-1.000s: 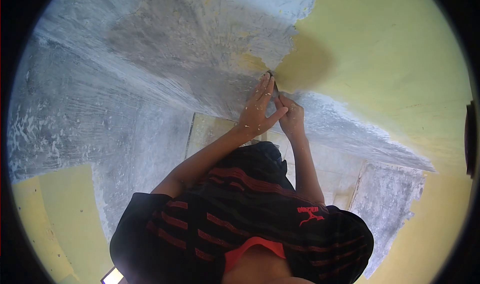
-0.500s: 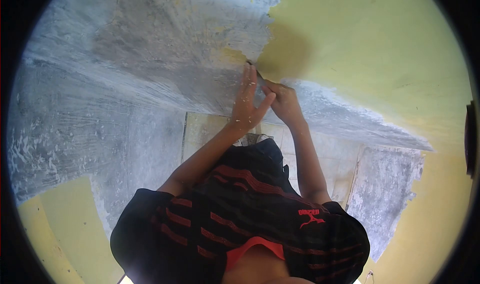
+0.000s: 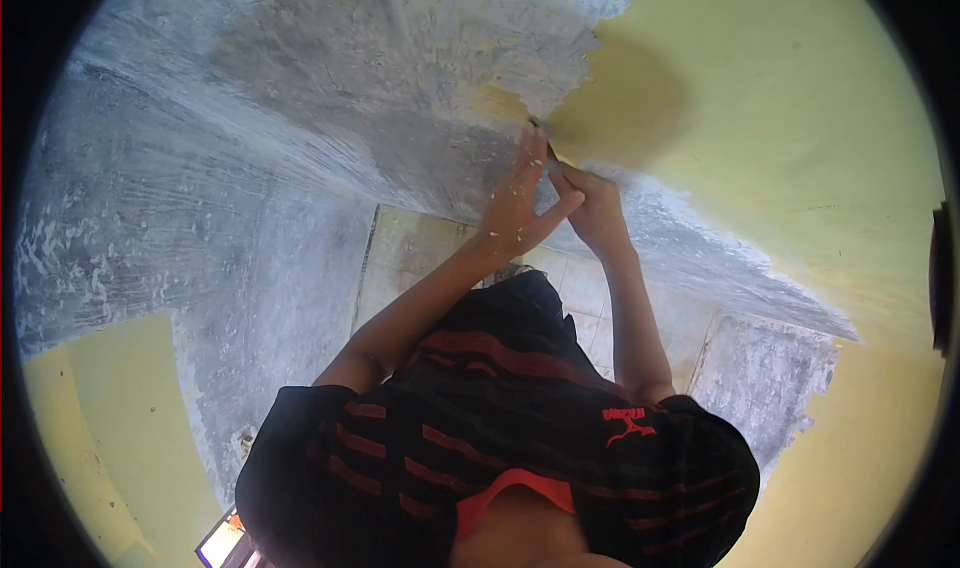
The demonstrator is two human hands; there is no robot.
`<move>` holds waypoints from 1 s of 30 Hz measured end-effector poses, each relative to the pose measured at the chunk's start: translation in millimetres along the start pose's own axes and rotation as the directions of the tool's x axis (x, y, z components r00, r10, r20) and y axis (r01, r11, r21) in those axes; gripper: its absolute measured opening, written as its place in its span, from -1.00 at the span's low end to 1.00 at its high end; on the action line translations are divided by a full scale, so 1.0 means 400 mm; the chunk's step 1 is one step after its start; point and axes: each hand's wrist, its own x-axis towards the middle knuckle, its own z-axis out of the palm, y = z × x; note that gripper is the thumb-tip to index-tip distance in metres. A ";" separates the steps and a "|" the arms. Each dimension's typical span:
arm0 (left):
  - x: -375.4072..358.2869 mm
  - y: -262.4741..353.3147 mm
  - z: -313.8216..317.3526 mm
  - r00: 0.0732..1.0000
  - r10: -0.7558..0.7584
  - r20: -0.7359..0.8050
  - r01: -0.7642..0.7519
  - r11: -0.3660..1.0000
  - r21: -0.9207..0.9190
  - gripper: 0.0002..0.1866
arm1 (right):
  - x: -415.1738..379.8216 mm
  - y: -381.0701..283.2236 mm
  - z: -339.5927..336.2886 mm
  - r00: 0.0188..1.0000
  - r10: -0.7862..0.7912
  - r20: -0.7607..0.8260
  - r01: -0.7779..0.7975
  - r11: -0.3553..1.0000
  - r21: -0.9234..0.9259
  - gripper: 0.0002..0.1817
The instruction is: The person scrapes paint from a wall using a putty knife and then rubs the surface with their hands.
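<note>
Clearly, both forearms reach forward and draw together at the scraper [image 3: 553, 154]. The left hand [image 3: 512, 204] lies open beside its far part, fingers straight and close together, fingertips near its tip, thumb spread toward the right hand [image 3: 596, 208]. Pale flecks dot the back of the left hand. The right hand is closed around the scraper's near end, fingers bent, though the handle is mostly hidden. The scraper looks dark and narrow from this angle, slanting away and a little to the left, its tip at the wall [image 3: 340, 78] by the ragged edge of the yellow-green paint [image 3: 790, 98]. Left of the scraper is mottled grey wall, with a small yellow patch [image 3: 505, 101] just beyond the tip; a darker shadow [image 3: 640, 98] falls on the paint to its right. Compared with half a second ago, hands, scraper and paint edge all sit farther right in the view, the scraper appears steeper, and more of a bright screen [image 3: 222, 543] shows far behind it at lower left.
</note>
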 end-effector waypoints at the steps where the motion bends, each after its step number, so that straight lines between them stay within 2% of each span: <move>1: 0.006 0.005 -0.005 0.997 -0.057 -0.051 0.055 0.998 -0.040 0.07 | 0.027 -0.013 0.017 0.992 -0.106 -0.066 0.108 0.994 0.025 -0.81; 2: 0.014 0.007 -0.005 0.988 -0.114 -0.104 0.106 0.991 -0.084 0.12 | 0.042 -0.018 0.021 0.968 -0.213 -0.131 0.219 0.975 0.040 -0.82; 6: 0.012 0.001 -0.019 0.988 -0.141 -0.069 0.136 0.988 -0.073 0.17 | 0.030 -0.011 0.005 0.966 -0.238 -0.101 0.235 0.971 -0.043 -0.83; 8: 0.012 0.015 -0.010 1.000 -0.029 -0.007 0.029 0.999 -0.016 0.10 | -0.004 -0.003 -0.021 0.997 -0.053 -0.048 0.053 0.999 -0.007 -0.80; 9: 0.013 0.015 -0.009 0.999 -0.030 -0.015 0.030 0.999 -0.013 0.10 | -0.006 -0.018 -0.014 0.995 -0.044 -0.091 0.050 0.997 0.061 -0.81; 11: 0.008 0.013 -0.001 0.997 -0.045 -0.057 0.042 0.998 -0.054 0.18 | 0.020 -0.021 0.020 0.988 -0.093 -0.123 0.101 0.993 0.058 -0.82; 14: 0.028 -0.006 -0.032 0.989 -0.083 -0.121 0.081 0.997 -0.018 0.14 | 0.041 -0.021 0.037 0.980 -0.133 -0.148 0.144 0.988 0.063 -0.84; 17: 0.020 0.017 -0.036 0.994 -0.086 -0.065 0.083 0.995 -0.051 0.10 | 0.011 -0.049 0.019 0.984 -0.130 -0.120 0.132 0.991 0.011 -0.82; 19: 0.023 0.030 -0.024 0.997 -0.061 -0.048 0.060 0.998 -0.032 0.09 | -0.009 -0.042 -0.012 0.997 0.045 -0.070 -0.042 0.998 0.052 -0.79; 23: 0.029 0.029 -0.033 0.996 -0.061 -0.059 0.061 0.998 -0.004 0.04 | 0.012 -0.044 0.011 0.991 0.001 -0.135 0.014 0.994 0.111 -0.77; 25: 0.035 0.038 -0.029 0.996 -0.066 -0.057 0.066 0.998 -0.009 0.04 | -0.003 -0.039 0.016 0.994 -0.012 -0.109 0.014 1.000 0.017 -0.78; 28: 0.031 0.053 -0.028 0.995 -0.083 -0.048 0.082 0.997 -0.014 0.04 | -0.008 -0.046 -0.018 0.996 0.056 -0.071 -0.054 0.998 0.037 -0.79; 30: 0.035 0.056 -0.029 0.995 -0.090 -0.036 0.088 0.996 -0.033 0.04 | 0.017 -0.055 -0.017 0.998 0.004 -0.065 -0.003 1.000 0.010 -0.80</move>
